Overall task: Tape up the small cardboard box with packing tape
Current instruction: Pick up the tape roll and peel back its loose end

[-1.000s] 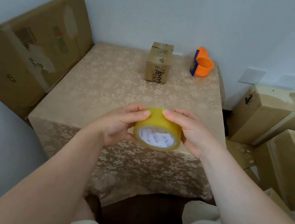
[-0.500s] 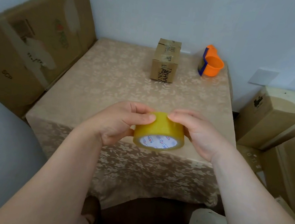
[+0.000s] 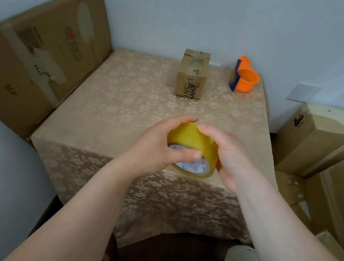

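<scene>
A yellowish roll of packing tape [image 3: 195, 143] with a white printed core is held between both hands over the table's near edge. My left hand [image 3: 159, 148] wraps it from the left, thumb across the core. My right hand [image 3: 229, 158] cups its right side, fingertips on the top of the roll. The small cardboard box [image 3: 192, 74] with black lettering stands closed at the far middle of the table, well beyond my hands, with old tape strips on its top.
An orange tape dispenser [image 3: 243, 78] sits at the table's far right. The table [image 3: 115, 104] wears a beige floral cloth. A large flattened carton [image 3: 36, 51] leans at the left wall. Stacked cartons [image 3: 324, 140] stand at the right.
The roll has been tilted and turned in my hands; my left thumb now lies across the core and my right hand has slid round the side. The view has shifted slightly.
</scene>
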{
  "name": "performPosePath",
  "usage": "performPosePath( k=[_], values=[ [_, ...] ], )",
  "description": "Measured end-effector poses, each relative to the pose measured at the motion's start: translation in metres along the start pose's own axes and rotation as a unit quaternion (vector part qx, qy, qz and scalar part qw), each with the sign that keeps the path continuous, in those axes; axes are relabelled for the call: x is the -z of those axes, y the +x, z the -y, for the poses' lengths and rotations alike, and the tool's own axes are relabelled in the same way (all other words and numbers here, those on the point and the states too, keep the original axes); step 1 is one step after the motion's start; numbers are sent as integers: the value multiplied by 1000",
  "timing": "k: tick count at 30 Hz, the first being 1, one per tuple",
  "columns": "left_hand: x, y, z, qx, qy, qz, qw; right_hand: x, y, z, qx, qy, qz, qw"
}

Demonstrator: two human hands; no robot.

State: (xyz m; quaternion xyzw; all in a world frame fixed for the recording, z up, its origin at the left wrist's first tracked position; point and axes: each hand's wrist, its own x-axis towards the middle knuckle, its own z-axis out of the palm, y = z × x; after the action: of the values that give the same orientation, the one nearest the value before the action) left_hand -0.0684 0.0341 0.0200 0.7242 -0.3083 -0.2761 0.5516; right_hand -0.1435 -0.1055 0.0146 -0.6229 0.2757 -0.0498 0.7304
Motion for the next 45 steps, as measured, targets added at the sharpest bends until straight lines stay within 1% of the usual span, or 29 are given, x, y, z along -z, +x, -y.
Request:
performPosePath(
  k=[3,9,14,20,23,27,31,35,38,42,45],
  values=[
    [0,1,0,-9,12,-7,1000,1,-1,2,11,-30,-4,999],
    [1,2,-2,-26,43,-26,998,-6,-5,2,27,-21,-31,999],
    [-3,1,-3,-44,79,-34,995,-9,-6,2,56,-3,-36,998],
    [-5,2,-2,-69,100,-42,992,-13,-7,1,67,4,-47,997],
    [-2,2,-2,-72,90,-40,993,-13,-8,1,61,18,-38,997],
    [0,2,-2,-86,93,-37,991,-12,-9,1,96,17,-16,995],
    [3,1,-3,-88,96,-52,990,-11,-8,1,104,34,-6,994],
    [-1,1,-4,-74,79,-103,989,-11,-5,0,113,115,10,987],
    [-7,1,-6,-53,103,-168,979,-12,-4,2,120,128,11,984],
    [-14,0,-10,-75,157,-216,961,-12,-5,6,112,159,47,980],
    [-19,-4,-14,-103,209,-249,940,-13,-5,8,105,206,49,972]
  ],
)
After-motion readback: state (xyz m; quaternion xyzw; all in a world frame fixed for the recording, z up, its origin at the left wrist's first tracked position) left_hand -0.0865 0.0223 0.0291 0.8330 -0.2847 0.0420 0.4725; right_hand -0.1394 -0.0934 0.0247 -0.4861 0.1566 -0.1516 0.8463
